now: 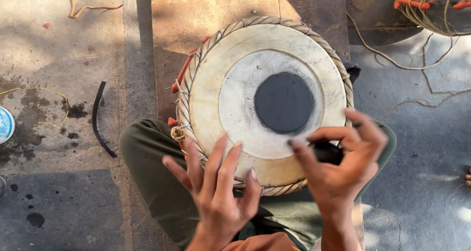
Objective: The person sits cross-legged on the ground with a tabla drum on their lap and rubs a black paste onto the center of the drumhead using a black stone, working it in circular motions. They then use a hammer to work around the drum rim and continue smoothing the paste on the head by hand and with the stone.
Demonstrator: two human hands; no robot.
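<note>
A round drum (230,79) with a pale skin head, a braided rim and a black disc (283,102) at its middle rests against my legs in green trousers (147,158). My left hand (216,187) rests on the near rim with its fingers spread and holds nothing. My right hand (343,160) is at the near right rim, its fingers closed round a small black object (327,153) that presses on the skin just below the black disc.
A curved black strip (98,118) lies on the concrete at left, near a yellow thread (49,91) and a round blue-white lid (5,125). Cords and another laced drum (427,5) sit at top right. A wooden board (206,10) lies beyond the drum.
</note>
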